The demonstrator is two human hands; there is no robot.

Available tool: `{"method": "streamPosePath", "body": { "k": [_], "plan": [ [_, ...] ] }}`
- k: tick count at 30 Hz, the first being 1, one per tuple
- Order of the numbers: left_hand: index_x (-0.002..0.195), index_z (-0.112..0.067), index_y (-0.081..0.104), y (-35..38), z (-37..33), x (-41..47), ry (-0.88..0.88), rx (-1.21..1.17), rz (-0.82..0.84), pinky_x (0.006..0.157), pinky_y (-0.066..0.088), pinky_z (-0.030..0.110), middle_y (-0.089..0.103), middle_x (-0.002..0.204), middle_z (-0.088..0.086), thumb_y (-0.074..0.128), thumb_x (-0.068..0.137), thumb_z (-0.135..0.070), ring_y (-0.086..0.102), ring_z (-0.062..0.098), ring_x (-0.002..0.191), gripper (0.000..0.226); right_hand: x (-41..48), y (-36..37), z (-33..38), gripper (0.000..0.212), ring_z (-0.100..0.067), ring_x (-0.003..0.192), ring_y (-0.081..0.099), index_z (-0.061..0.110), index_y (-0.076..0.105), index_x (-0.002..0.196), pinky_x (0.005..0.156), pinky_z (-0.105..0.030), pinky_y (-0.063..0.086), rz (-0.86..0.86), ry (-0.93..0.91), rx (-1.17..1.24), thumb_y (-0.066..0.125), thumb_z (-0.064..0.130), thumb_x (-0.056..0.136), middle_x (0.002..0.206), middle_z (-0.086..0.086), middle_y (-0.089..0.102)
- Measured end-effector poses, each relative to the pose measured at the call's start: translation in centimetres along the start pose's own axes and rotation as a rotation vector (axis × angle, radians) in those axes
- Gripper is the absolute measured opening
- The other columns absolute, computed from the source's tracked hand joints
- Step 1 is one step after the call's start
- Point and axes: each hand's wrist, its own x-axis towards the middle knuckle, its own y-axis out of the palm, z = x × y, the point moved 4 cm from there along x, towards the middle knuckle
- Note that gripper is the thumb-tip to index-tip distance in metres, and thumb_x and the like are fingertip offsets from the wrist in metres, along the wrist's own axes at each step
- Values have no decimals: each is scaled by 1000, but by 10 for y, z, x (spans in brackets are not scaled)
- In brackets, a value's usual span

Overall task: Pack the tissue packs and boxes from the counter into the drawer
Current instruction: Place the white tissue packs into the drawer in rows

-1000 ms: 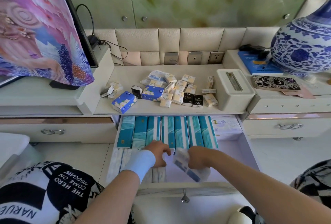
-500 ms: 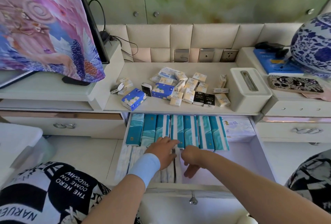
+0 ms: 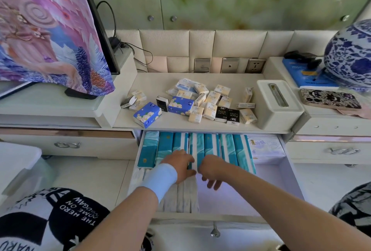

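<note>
The open drawer [image 3: 289,182] holds a back row of teal tissue packs [image 3: 228,148] and a front row of white packs [image 3: 186,196] on the left. My left hand [image 3: 180,165], with a light blue wristband, lies flat on the white packs where they meet the teal row. My right hand [image 3: 212,170] hovers just right of them, fingers loosely bent down, holding nothing. On the counter [image 3: 200,127] lie several small cream packs [image 3: 210,108], two black ones [image 3: 227,115] and two blue floral packs [image 3: 147,114].
A white tissue box [image 3: 279,104] stands at the counter's right end. A pale wrapped pack [image 3: 265,146] fills the drawer's back right corner. A blue-white vase [image 3: 349,58] and a phone [image 3: 329,101] sit at right, a covered screen [image 3: 50,30] at left.
The white pack that my right hand carried one second ago now stands in the front row. Both hands moved up against the teal packs, and my right hand is empty.
</note>
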Motion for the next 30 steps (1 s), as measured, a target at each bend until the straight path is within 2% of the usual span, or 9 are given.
{"method": "streamPosePath", "body": {
  "k": [3, 7, 12, 16, 18, 21, 24, 28, 30],
  "plan": [
    [136, -29, 52, -52, 7, 15, -47, -89, -96, 102, 43, 41, 48, 140, 0, 54, 94, -45, 51, 23, 124, 45, -4, -48, 30, 22, -19, 67, 74, 9, 64, 111, 57, -31, 61, -170, -159, -16, 50, 22, 100, 96, -9, 72],
    [134, -29, 51, -119, 19, 44, -65, -73, -134, 96, 44, 35, 54, 134, -3, 52, 95, -41, 54, 22, 115, 41, -3, -108, 61, 23, -20, 77, 72, 20, 67, 107, 54, -26, 54, -383, -281, 18, 46, 18, 97, 101, -1, 69],
    [137, -30, 48, -180, 49, 92, -150, -59, -213, 99, 45, 36, 54, 137, -1, 54, 93, -37, 55, 25, 118, 45, 35, -161, 99, 30, -18, 91, 59, 31, 65, 109, 72, -26, 47, -569, -329, -67, 46, 17, 90, 112, 2, 64],
    [141, -27, 42, -195, 79, 129, -237, -145, -259, 99, 45, 39, 52, 138, 2, 50, 96, -31, 53, 27, 120, 46, 79, -191, 130, 28, -22, 92, 59, 28, 66, 113, 75, -27, 47, -648, -360, -168, 47, 18, 94, 114, -3, 64],
    [144, -26, 38, -192, 94, 147, -282, -177, -276, 100, 44, 38, 47, 142, 4, 50, 96, -31, 50, 28, 124, 50, 105, -205, 144, 32, -24, 103, 58, 25, 60, 123, 84, -33, 51, -696, -356, -256, 51, 15, 95, 122, -6, 59],
    [146, -24, 36, -187, 111, 171, -319, -189, -269, 100, 43, 37, 43, 146, 5, 48, 97, -30, 48, 29, 128, 51, 143, -220, 163, 51, -29, 120, 49, 24, 39, 144, 96, -42, 48, -675, -279, -422, 52, 15, 95, 135, -10, 47],
    [146, -20, 34, -191, 125, 189, -339, -235, -259, 97, 44, 36, 48, 144, 6, 48, 98, -26, 51, 30, 125, 50, 174, -228, 177, 60, -31, 122, 47, 24, 27, 148, 101, -46, 41, -605, -165, -596, 53, 19, 94, 136, -11, 46],
    [149, -15, 29, -188, 140, 206, -408, -348, -243, 88, 42, 34, 46, 144, 9, 47, 100, -22, 51, 32, 124, 53, 215, -221, 190, 41, -32, 109, 54, 18, 47, 127, 100, -48, 42, -459, -169, -546, 54, 29, 88, 123, -10, 58],
    [149, -15, 28, -180, 144, 212, -445, -379, -237, 90, 43, 34, 43, 147, 9, 51, 98, -21, 49, 32, 127, 57, 224, -221, 197, 51, -32, 114, 53, 18, 51, 126, 103, -47, 39, -479, -191, -545, 60, 43, 83, 125, -9, 59]
  ]
}}
